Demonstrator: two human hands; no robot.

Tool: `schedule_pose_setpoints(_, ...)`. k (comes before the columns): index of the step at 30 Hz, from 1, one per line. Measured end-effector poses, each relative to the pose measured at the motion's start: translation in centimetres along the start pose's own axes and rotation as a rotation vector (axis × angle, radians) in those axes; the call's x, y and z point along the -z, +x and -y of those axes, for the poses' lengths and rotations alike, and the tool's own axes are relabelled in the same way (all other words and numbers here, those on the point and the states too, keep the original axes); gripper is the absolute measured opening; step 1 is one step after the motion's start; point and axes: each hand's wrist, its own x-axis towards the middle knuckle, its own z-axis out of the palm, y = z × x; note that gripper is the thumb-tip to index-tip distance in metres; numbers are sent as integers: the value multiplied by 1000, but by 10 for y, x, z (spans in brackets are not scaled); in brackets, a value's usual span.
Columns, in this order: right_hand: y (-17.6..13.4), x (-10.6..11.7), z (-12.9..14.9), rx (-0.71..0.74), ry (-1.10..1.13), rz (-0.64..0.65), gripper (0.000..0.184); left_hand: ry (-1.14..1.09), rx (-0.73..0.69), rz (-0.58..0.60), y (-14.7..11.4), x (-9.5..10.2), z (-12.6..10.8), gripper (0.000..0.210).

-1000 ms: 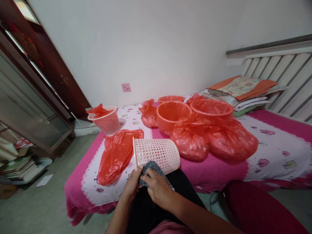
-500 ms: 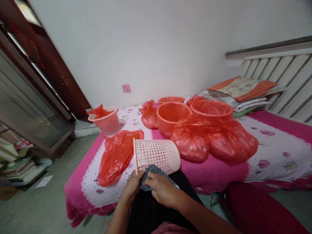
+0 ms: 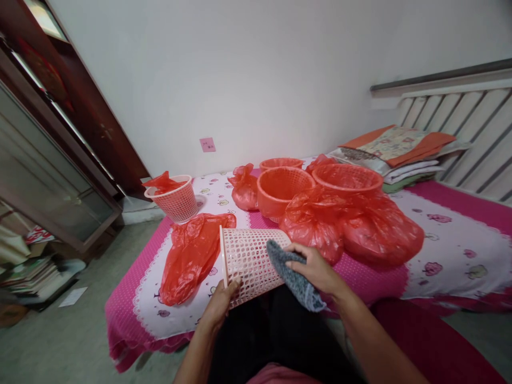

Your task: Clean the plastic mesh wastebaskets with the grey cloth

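A pale pink perforated plastic basket [image 3: 250, 256] lies on its side over my lap and the bed edge, its rim facing left. My left hand [image 3: 224, 301] grips that rim at its lower side, thumb on the outer wall. In my right hand [image 3: 314, 266] is a grey-blue cloth [image 3: 294, 277], pressed against the basket near its base, with a loose end hanging down. Left of the basket, a crumpled red plastic bag [image 3: 196, 256] lies flat on the bed. Close behind my right hand sits a tied red plastic bag [image 3: 314, 232].
On the bed [image 3: 452, 245] stand a pinkish basket [image 3: 174, 202] with red plastic in it, red-lined baskets [image 3: 286, 184] and a bulging red bag [image 3: 384, 229]. Folded bedding [image 3: 400, 146] lies by the radiator [image 3: 460, 133]. A dark red round seat [image 3: 424, 341] is at lower right.
My right hand has moved the cloth rightward, from beside my left hand at the rim to the basket's base end. My left hand keeps its hold on the rim.
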Motion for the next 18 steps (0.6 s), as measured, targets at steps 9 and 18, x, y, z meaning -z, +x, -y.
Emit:
schedule_pose_setpoints(9,33,-8,-90,-35,-181,-489,52,-10,-4,38,-1,-3,-1,63)
schedule_pose_setpoints(18,32,-3,-117,75,-388,-442,35,15,3,39,-8,-7,-5,62)
